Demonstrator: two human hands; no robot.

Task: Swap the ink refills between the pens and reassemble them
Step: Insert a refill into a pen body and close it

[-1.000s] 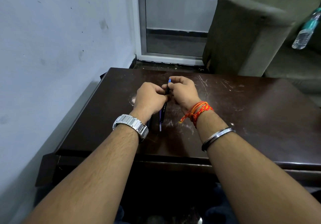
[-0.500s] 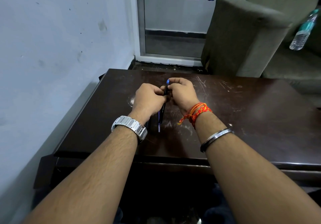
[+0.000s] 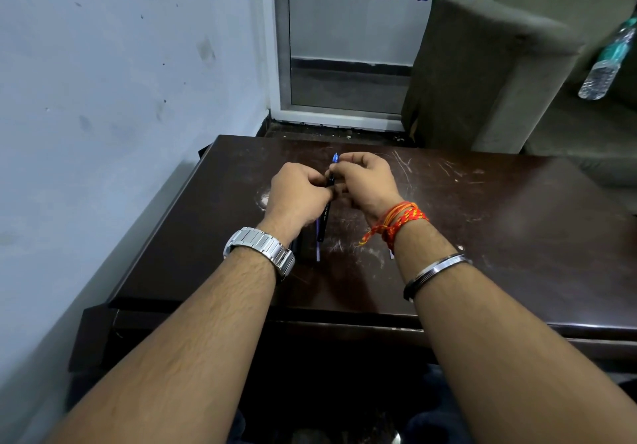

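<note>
Pen [image 3: 324, 215] runs near-to-far, blue tip pointing away (mid-barrel hidden); left hand [image 3: 298, 191] and right hand [image 3: 366, 181] grip it, fingers curled.

A dark, glossy, scratched wood desk [image 3: 482, 236] is seen at centre; a polished metal watch [image 3: 260, 248] at lower left; a glossy black plastic pen [image 3: 324, 217].

I am holding the pen [image 3: 325, 216] between my left hand [image 3: 296, 192] and right hand [image 3: 366, 181] above the table [image 3: 517, 236]. A refill [image 3: 317, 248] is lying on the table between my wrists. Behind the table on the right, a bottle [image 3: 608, 61] is lying on the sofa [image 3: 482, 74].
</note>
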